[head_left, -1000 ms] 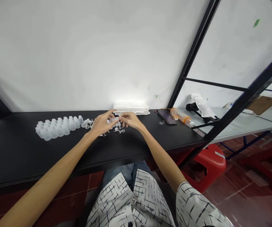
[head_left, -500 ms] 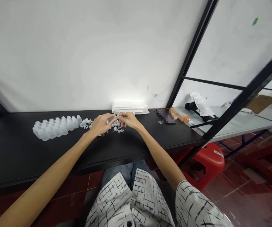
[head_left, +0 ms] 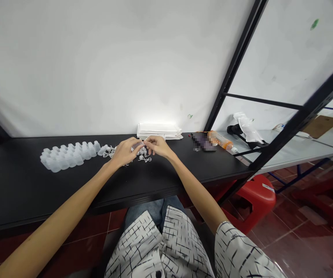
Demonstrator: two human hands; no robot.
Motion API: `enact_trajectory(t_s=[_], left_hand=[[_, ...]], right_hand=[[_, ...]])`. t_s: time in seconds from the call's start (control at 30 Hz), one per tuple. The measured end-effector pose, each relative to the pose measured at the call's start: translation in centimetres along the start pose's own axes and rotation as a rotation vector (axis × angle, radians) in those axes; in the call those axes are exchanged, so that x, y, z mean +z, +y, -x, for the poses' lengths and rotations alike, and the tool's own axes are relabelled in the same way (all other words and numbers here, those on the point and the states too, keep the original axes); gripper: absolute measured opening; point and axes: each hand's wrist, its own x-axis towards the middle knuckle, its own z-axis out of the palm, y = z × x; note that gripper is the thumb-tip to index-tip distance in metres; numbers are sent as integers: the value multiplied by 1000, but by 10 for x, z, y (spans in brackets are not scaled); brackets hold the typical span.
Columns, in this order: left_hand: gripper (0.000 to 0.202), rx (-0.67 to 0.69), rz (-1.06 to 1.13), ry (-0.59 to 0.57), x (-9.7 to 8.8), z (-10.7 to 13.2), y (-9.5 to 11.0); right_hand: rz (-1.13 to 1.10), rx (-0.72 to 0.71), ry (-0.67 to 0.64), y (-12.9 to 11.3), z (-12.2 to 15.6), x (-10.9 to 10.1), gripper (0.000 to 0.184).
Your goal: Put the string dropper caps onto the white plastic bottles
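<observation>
Clear piece (head_left: 135, 146): in the head view it sits between my hands over the table (head_left: 155, 177), long axis roughly sideways, right end slightly raised; which end is its top I cannot tell. My left hand (head_left: 123, 151) grips it, fingers curled close; my right hand (head_left: 158, 146) pinches its right end.

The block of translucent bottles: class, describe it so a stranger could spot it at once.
Find the black tabletop against the white wall. On it, left of the person's left hand, stands the block of translucent bottles. Its tight rows set it apart from the white looped pieces scattered beside it.
</observation>
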Motion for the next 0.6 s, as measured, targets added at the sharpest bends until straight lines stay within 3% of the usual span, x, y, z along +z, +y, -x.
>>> enact_trajectory(t_s=[0.17,0.4,0.6], left_hand=[[41,43,-38,-1,1,1,0],[40,-13,16,23,-1,-1,2],[35,62,-58,12,-2,2,3]], right_hand=[[99,11,-40,3,0,-3,45],[-24,2,-5,-3,0,-3,43],[22,41,-63,-5,2,-4,35]])
